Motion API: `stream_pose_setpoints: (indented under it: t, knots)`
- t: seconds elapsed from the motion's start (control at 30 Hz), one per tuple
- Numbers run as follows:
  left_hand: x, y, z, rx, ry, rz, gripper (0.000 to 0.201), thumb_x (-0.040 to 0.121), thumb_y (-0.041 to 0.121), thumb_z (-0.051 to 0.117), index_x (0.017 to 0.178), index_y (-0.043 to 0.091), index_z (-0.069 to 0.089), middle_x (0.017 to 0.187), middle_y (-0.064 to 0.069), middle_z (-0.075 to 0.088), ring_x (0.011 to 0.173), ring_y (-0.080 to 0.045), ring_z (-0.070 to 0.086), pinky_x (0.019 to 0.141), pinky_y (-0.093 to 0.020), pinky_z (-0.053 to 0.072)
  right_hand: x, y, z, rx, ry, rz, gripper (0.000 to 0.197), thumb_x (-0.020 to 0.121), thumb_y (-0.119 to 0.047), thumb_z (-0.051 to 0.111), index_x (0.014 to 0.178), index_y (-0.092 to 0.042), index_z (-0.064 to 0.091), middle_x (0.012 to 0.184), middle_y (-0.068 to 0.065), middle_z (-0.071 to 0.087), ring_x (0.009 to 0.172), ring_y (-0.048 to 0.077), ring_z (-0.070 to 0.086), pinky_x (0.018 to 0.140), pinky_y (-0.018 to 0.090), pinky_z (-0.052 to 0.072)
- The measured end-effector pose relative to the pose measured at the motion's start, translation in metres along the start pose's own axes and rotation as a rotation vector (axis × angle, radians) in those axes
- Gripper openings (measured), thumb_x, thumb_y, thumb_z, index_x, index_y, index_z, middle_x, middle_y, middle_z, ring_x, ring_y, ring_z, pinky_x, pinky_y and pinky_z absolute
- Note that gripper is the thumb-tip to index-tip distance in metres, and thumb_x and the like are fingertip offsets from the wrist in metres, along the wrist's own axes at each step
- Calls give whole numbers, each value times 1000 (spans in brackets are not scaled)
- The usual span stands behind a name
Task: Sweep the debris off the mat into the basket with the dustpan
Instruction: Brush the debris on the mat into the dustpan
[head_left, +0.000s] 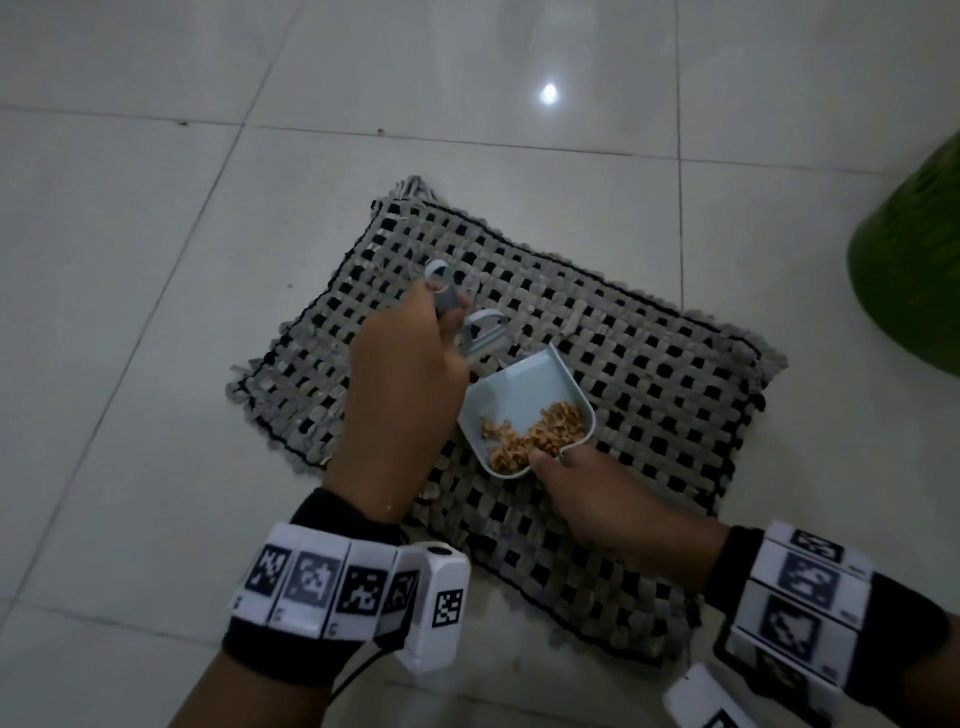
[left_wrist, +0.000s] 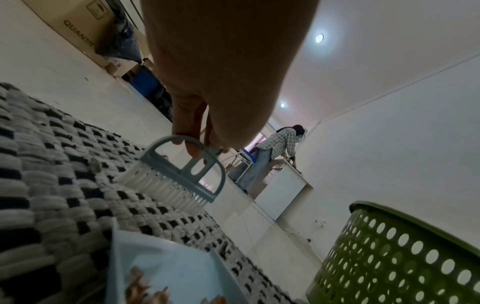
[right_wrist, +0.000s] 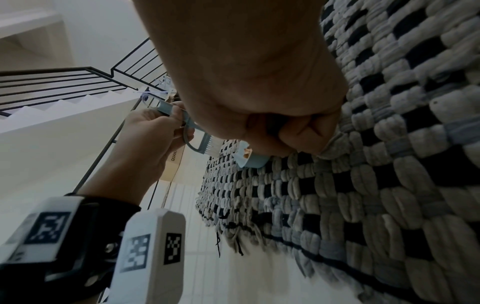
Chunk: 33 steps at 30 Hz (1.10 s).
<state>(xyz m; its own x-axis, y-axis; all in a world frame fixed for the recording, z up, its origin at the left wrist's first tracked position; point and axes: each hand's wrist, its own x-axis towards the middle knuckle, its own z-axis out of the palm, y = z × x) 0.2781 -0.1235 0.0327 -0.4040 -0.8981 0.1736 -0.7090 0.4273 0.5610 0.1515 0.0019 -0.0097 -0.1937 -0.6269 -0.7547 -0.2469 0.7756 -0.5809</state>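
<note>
A grey and black woven mat (head_left: 649, 374) lies on the tiled floor. A pale blue dustpan (head_left: 519, 384) rests on it, with brown debris (head_left: 540, 431) piled at its near end. My right hand (head_left: 576, 493) grips the dustpan's handle, which the fist hides. My left hand (head_left: 405, 374) holds a small pale blue brush (left_wrist: 182, 174) by its handle, the white bristles just over the mat beside the pan's open edge. The green perforated basket (left_wrist: 405, 257) stands to the right of the mat. In the right wrist view the fist (right_wrist: 285, 127) is curled tight against the mat (right_wrist: 389, 164).
White floor tiles (head_left: 156, 260) surround the mat on all sides. The basket's edge (head_left: 914, 260) shows at the far right of the head view. In the wrist views a person (left_wrist: 275, 152) bends at a counter far off, and a staircase with black railing (right_wrist: 64, 82) rises behind.
</note>
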Motion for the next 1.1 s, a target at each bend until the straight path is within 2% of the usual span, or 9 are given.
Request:
stream_pose_setpoints:
  t: [0.13,0.3,0.4,0.5,0.6,0.7,0.8,0.97,1.1]
  knots:
    - [-5,-3,12,-31,-3,40,11,101,15,53,106,14,63,85,-2,68,71,-17,61,59,-34,50,-2,0,-1,-39,4,-27,40,101,-43,37,80,-11,47,59,1,39,48,13,36,44,21,27]
    - [-30,-7,8,-132,56,45,11,101,20,53,105,21,63,80,15,60,65,2,51,57,-13,34,-3,6,-2,-100,28,-117,52,101,-43,36,79,0,55,64,4,47,55,15,45,45,22,31]
    - [-48,-8,7,-228,93,3,14,102,22,52,108,23,65,85,13,65,72,2,58,58,-17,43,-3,12,-3,-70,27,-161,60,99,-48,36,100,6,62,72,8,58,63,16,55,56,27,40]
    - [-54,-9,4,-345,174,-132,15,102,26,55,110,28,67,79,15,66,65,2,60,53,-12,42,-3,9,-7,-52,36,-159,61,95,-56,39,108,0,61,96,19,69,86,33,66,72,41,54]
    - [-37,-17,-5,-463,328,-325,13,102,30,54,108,32,65,70,12,64,54,-3,57,45,-16,43,-3,-7,-17,-58,37,-162,61,93,-57,42,110,-2,62,96,23,68,86,37,66,68,42,52]
    - [-10,-38,-19,-592,499,-497,17,102,29,54,112,27,67,88,6,72,76,-1,68,67,-19,58,3,-33,-33,-18,20,-164,42,96,-50,45,108,-17,68,113,25,64,101,42,62,89,54,50]
    - [15,-61,-32,-689,615,-606,20,101,30,54,115,25,68,90,3,74,80,-11,71,75,-32,61,16,-53,-49,-42,56,-165,49,97,-49,44,110,-8,66,92,22,68,77,35,66,65,39,51]
    - [46,-86,-40,-752,690,-624,18,98,26,56,111,25,69,90,1,74,75,-12,68,75,-35,60,36,-76,-58,-63,73,-174,39,97,-47,45,107,-17,68,112,15,67,99,28,64,91,46,50]
    - [72,-88,-36,-634,618,-530,19,100,32,55,113,27,68,95,6,73,86,-10,70,79,-28,59,65,-109,-71,-140,119,-246,22,99,-41,46,96,-24,59,84,-6,62,72,6,56,61,23,42]
